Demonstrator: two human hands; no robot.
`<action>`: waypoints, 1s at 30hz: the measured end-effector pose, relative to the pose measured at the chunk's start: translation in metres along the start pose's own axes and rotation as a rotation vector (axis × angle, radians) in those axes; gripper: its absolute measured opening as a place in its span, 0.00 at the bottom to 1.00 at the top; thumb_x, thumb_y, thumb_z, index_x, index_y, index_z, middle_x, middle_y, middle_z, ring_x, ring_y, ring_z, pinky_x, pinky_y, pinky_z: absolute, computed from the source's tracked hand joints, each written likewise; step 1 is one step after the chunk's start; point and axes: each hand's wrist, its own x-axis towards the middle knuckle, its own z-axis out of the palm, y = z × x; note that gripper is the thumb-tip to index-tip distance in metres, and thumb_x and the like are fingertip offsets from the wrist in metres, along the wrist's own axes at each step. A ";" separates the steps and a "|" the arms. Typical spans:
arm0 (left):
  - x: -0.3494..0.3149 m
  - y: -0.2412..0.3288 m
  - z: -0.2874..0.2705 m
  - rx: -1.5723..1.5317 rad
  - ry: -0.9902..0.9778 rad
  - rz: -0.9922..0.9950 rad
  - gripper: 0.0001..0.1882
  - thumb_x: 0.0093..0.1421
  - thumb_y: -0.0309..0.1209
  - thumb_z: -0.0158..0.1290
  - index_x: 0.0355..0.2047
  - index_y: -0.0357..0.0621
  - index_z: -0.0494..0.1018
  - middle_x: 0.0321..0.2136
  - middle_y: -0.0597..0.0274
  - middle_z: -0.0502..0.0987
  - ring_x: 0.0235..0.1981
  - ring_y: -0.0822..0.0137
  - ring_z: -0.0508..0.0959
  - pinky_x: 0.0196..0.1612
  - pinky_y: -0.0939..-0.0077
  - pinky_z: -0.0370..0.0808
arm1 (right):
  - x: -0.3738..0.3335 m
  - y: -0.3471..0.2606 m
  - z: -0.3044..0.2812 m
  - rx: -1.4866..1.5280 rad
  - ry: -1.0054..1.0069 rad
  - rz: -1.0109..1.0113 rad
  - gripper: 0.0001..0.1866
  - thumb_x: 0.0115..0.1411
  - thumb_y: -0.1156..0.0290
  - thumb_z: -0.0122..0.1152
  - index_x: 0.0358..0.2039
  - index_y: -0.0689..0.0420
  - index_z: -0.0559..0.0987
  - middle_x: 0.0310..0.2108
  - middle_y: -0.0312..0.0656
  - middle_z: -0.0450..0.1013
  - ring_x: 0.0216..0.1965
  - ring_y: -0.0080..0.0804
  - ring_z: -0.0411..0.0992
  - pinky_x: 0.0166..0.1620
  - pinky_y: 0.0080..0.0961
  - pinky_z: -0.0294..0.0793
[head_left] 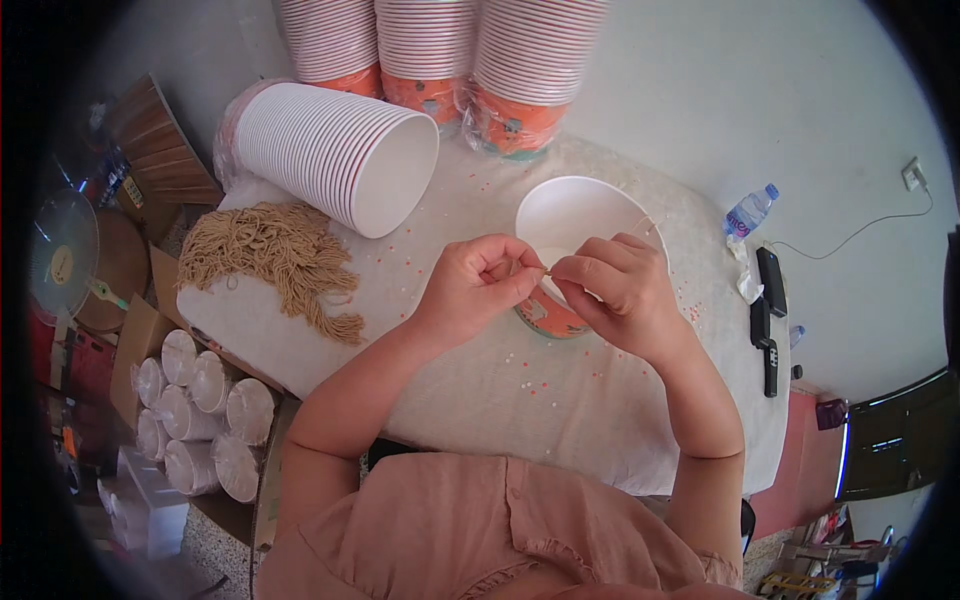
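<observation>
A white paper bucket (585, 205) with an orange printed outside stands on the table in front of me. Over its near rim, my left hand (472, 283) and my right hand (622, 292) meet, each with thumb and forefinger pinched together. Between the fingertips runs a thin tan cord (547, 272), mostly hidden by the fingers. A loose cord end (650, 226) shows above my right hand at the bucket's right rim. To the left lies a heap of tan cords (265, 255). Beside it, a stack of nested white buckets (325, 150) rests on its side in clear plastic.
Upright bucket stacks (520, 70) line the wall. Small white and orange paper dots (537, 386) dot the tablecloth (480, 420). At right are a water bottle (750, 212), crumpled tissue (748, 285) and black devices (771, 280). Left of the table, a carton holds wrapped white cups (190, 412).
</observation>
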 end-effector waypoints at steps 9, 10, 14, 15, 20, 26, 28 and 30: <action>0.002 0.000 -0.004 0.026 -0.011 0.043 0.02 0.62 0.21 0.55 0.34 0.36 0.75 0.21 0.77 0.71 0.21 0.88 0.64 0.23 0.89 0.59 | -0.005 0.002 0.003 -0.102 -0.011 -0.024 0.08 0.50 0.77 0.65 0.29 0.56 0.74 0.20 0.37 0.69 0.17 0.35 0.66 0.24 0.30 0.62; 0.002 0.000 -0.005 0.043 -0.013 0.045 0.02 0.62 0.22 0.55 0.35 0.36 0.75 0.21 0.76 0.71 0.21 0.88 0.63 0.23 0.89 0.59 | -0.005 0.003 0.004 -0.094 -0.014 -0.022 0.07 0.51 0.75 0.64 0.30 0.56 0.74 0.21 0.37 0.68 0.17 0.35 0.64 0.23 0.30 0.62; 0.003 0.000 -0.006 0.066 -0.027 0.061 0.02 0.63 0.22 0.55 0.35 0.36 0.74 0.21 0.76 0.71 0.21 0.88 0.63 0.23 0.89 0.59 | -0.006 0.004 0.005 -0.040 -0.015 0.018 0.06 0.52 0.76 0.63 0.29 0.56 0.73 0.21 0.38 0.69 0.16 0.35 0.65 0.22 0.30 0.62; 0.003 0.000 -0.005 0.077 -0.034 0.063 0.02 0.63 0.22 0.54 0.35 0.36 0.74 0.21 0.76 0.71 0.21 0.88 0.63 0.23 0.89 0.59 | -0.006 0.003 0.004 0.007 -0.003 0.041 0.06 0.51 0.78 0.62 0.29 0.57 0.73 0.21 0.39 0.70 0.17 0.36 0.66 0.22 0.30 0.63; 0.003 0.002 -0.008 0.117 -0.064 0.051 0.02 0.64 0.23 0.54 0.35 0.37 0.75 0.20 0.77 0.70 0.21 0.88 0.62 0.23 0.89 0.59 | -0.008 0.002 0.001 0.145 0.013 0.122 0.06 0.52 0.81 0.60 0.29 0.58 0.73 0.22 0.41 0.72 0.19 0.40 0.70 0.24 0.32 0.66; 0.005 -0.003 -0.007 -0.037 -0.089 0.004 0.03 0.62 0.23 0.55 0.36 0.38 0.76 0.19 0.78 0.68 0.21 0.88 0.62 0.23 0.88 0.59 | -0.004 -0.006 -0.003 0.403 -0.047 0.424 0.03 0.58 0.80 0.59 0.31 0.60 0.74 0.20 0.42 0.72 0.19 0.33 0.71 0.24 0.26 0.67; 0.003 -0.001 -0.006 0.044 -0.096 0.146 0.06 0.63 0.25 0.55 0.39 0.37 0.75 0.21 0.74 0.74 0.23 0.87 0.70 0.27 0.89 0.68 | -0.002 -0.009 -0.006 0.480 -0.080 0.483 0.02 0.59 0.79 0.59 0.32 0.61 0.74 0.21 0.41 0.72 0.19 0.29 0.70 0.24 0.24 0.67; -0.001 0.001 -0.003 0.040 -0.096 0.190 0.06 0.62 0.25 0.56 0.39 0.37 0.75 0.21 0.74 0.74 0.23 0.87 0.70 0.27 0.88 0.68 | -0.002 -0.010 -0.005 0.496 -0.095 0.491 0.02 0.60 0.81 0.58 0.32 0.61 0.74 0.22 0.36 0.70 0.21 0.21 0.65 0.24 0.20 0.64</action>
